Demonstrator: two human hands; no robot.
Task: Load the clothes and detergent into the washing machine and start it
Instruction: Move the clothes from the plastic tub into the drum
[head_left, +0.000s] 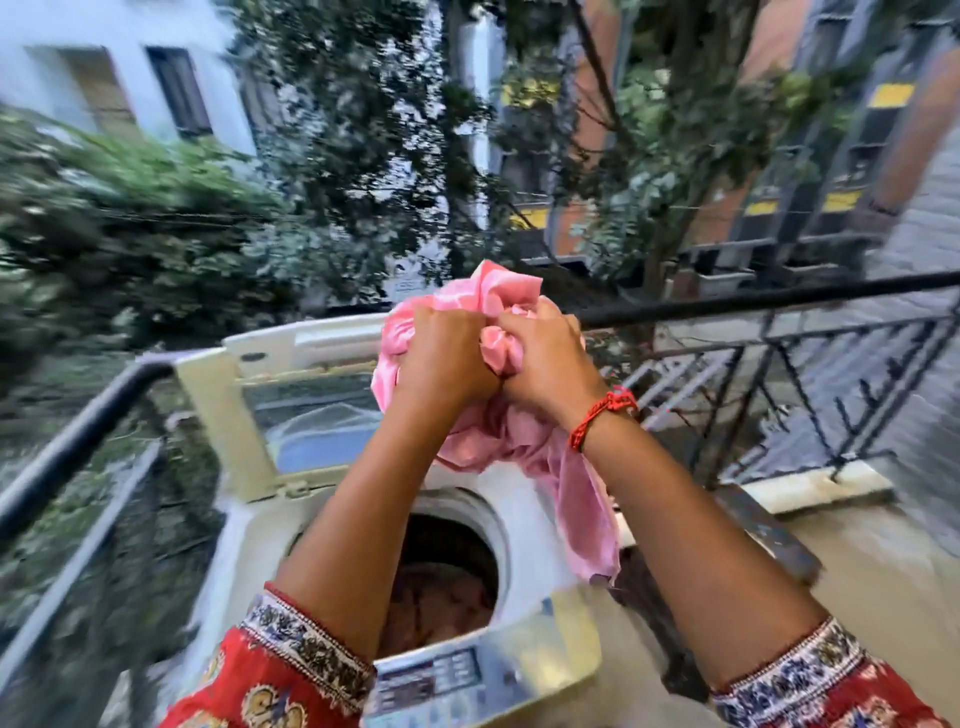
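Observation:
A bunched pink cloth (493, 441) hangs in the air above a white top-loading washing machine (524, 525). My left hand (444, 358) and my right hand (540, 358) both grip the cloth, side by side, fingers curled into the fabric. One loose end of the cloth dangles down at the right of the drum opening. The machine's lid (249, 415) stands open at the back left. Reddish clothes (436, 597) lie inside the drum. The control panel (436, 675) is at the machine's near edge. No detergent shows in view.
A black metal railing (779, 301) runs behind and to the right of the machine, with another rail (78, 441) at the left. A concrete balcony floor (857, 561) lies to the right. Trees and buildings fill the background, blurred.

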